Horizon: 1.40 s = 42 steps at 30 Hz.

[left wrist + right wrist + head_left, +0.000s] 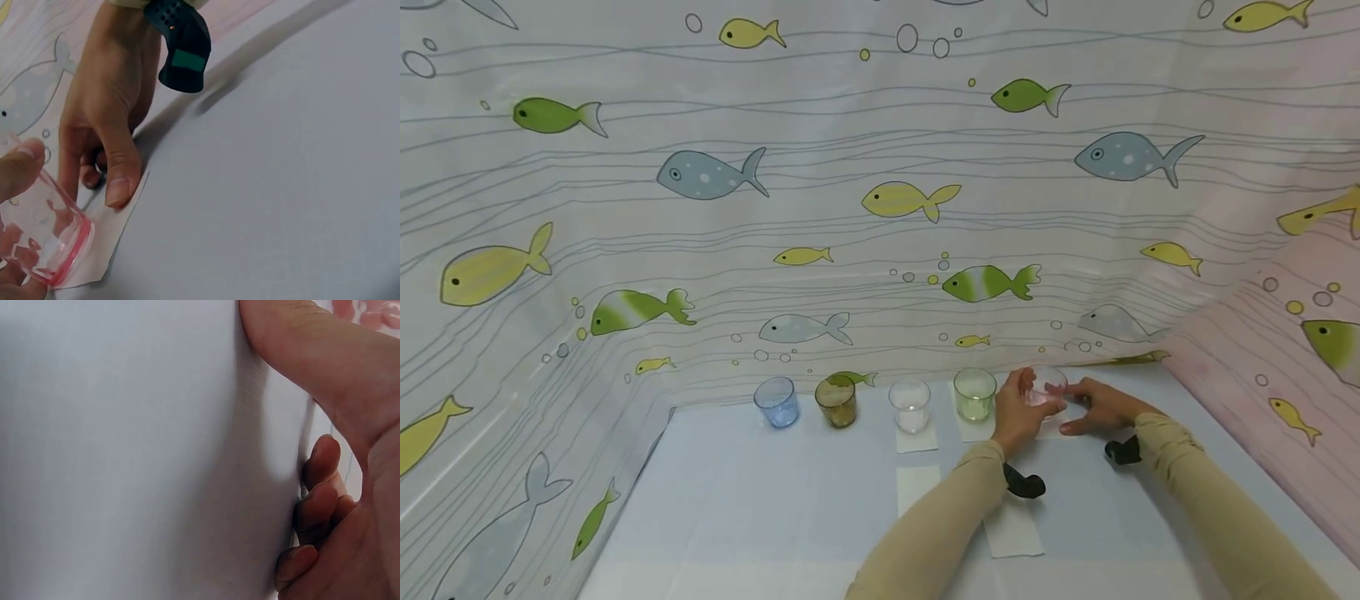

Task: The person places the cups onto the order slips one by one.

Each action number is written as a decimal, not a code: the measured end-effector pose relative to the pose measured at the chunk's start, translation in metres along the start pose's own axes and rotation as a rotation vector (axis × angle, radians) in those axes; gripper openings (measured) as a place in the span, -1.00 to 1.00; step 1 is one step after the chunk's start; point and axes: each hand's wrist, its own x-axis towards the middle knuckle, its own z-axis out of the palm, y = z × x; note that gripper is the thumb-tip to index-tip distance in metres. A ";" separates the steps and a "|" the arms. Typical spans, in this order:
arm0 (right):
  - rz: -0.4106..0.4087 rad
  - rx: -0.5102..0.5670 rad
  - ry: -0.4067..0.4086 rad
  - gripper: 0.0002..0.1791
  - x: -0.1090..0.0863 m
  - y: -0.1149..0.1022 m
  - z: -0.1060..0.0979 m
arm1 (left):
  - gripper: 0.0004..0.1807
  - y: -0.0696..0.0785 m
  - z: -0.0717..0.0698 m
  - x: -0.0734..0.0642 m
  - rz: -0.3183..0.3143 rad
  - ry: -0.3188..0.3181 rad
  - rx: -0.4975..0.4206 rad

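A pink-tinted clear glass (1047,380) is gripped by my left hand (1019,419) at the right end of a row of glasses. In the left wrist view, the left thumb (19,170) lies on the side of this glass, near a white paper piece (105,240). My right hand (1105,406) is just right of the glass. Its thumb (119,184) touches down by the paper's edge, with the index finger reaching toward the glass. The other right fingers (317,503) are loosely bent near the table surface.
To the left along the back wall stand a green glass (975,396), a clear glass (910,407), a brown glass (836,402) and a blue glass (777,403). More paper strips (1017,533) lie on the table (760,508) in front. A fish-print sheet (820,108) surrounds the table.
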 end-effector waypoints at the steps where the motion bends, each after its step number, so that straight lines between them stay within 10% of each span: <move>1: -0.006 0.003 -0.002 0.07 0.001 0.000 0.000 | -0.25 -0.001 0.000 0.000 -0.001 -0.004 0.005; 33: -0.019 0.059 0.024 0.02 0.000 -0.001 0.001 | -0.18 0.004 -0.004 0.000 0.031 -0.123 0.224; 42: -0.115 0.066 0.037 -0.07 -0.001 -0.001 0.002 | 0.22 0.021 -0.004 -0.008 0.040 -0.111 0.218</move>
